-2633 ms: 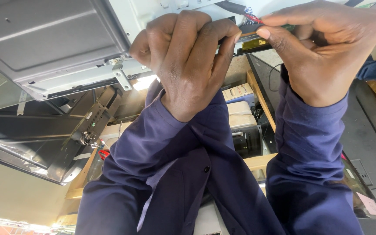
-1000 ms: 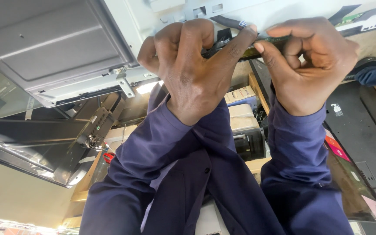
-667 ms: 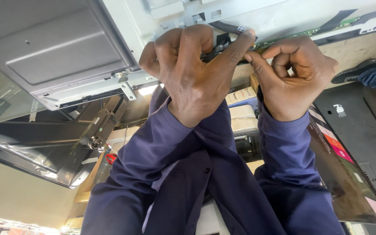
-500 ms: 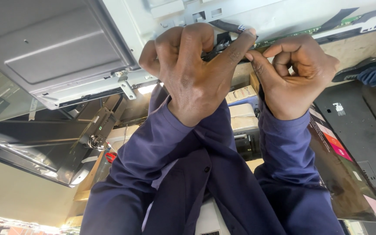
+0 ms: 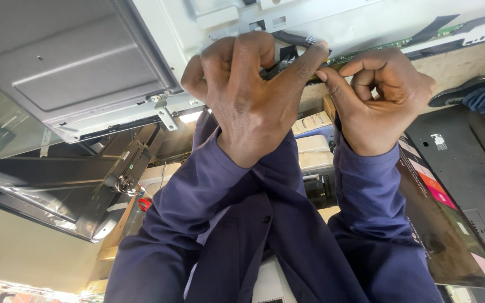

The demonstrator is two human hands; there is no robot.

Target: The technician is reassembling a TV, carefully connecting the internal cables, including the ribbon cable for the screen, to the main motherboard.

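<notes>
Up close, a black cable (image 5: 290,50) runs along the lower edge of a grey metal panel (image 5: 74,73), pinched between both hands. The left hand (image 5: 248,101) curls round it, fingers together, thumb pressing near a silver band on the cable. The right hand (image 5: 380,101) meets it just beside, thumb and forefinger clamped on the cable's end (the tip itself is hidden). Purple sleeves (image 5: 366,191) rise from below. A dark screen (image 5: 456,185) leans at the right edge, cardboard boxes (image 5: 312,151) between the arms.
</notes>
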